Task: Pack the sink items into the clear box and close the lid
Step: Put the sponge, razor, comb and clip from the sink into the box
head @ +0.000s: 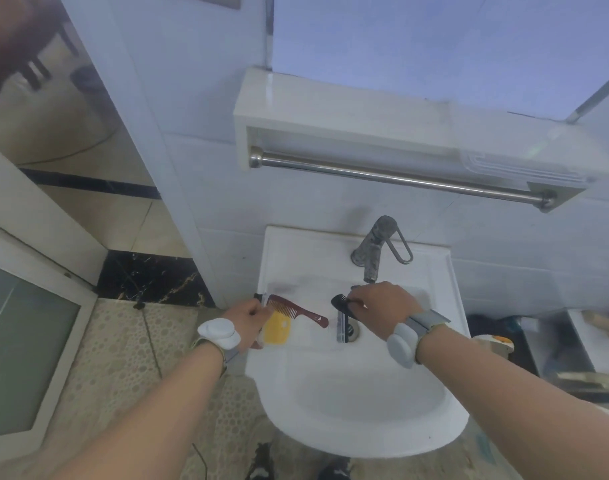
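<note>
My left hand [250,315] is closed at the left rim of the white sink [358,410], gripping a yellow packet [277,330] together with a white tube with a black cap [261,298]. A dark red comb [298,309] sticks out to the right from the same hand, over the basin. My right hand [382,306] is under the tap, fingers pinched on a black comb [340,301]. Below it a grey-clear oblong item [342,326] lies by the drain. The clear box [524,162] sits on the right end of the wall shelf, above the sink.
A metal tap [374,252] stands at the back of the sink. A steel towel bar [400,180] runs under the white shelf [330,109]. A door frame is at the left, cluttered shelves at the lower right, and my feet are on the pebbled floor below.
</note>
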{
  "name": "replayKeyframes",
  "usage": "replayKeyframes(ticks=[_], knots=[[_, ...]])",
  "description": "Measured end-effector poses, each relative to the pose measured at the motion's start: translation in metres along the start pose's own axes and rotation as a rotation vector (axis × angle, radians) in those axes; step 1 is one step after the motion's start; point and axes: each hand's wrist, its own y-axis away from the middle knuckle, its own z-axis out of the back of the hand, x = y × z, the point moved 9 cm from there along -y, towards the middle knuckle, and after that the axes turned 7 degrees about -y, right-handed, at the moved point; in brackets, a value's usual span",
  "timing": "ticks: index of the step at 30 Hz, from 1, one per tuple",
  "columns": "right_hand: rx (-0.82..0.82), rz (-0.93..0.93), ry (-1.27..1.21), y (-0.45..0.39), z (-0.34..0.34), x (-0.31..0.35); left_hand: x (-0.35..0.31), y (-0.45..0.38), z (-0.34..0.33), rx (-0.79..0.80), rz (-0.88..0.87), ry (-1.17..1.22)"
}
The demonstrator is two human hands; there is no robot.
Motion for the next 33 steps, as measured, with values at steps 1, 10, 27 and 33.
replayKeyframes(ticks=[1,10,27,33], knots=[[-0.001,0.025,-0.031,-0.004,-0.001,0.012,0.002,-0.001,0.001,0.002,0.003,0.002],[0.219,0.114,-0.1,-0.047,-0.048,0.078,0.0,-0.001,-0.004,0.016,-0.018,-0.012],[0.43,0.087,0.025,-0.073,-0.115,0.088,0.01,-0.006,-0.005,-0.002,-0.043,0.056],[0.434,0.091,0.035,-0.072,-0.127,0.091,0.013,-0.008,-0.005,-0.016,-0.054,0.034]])
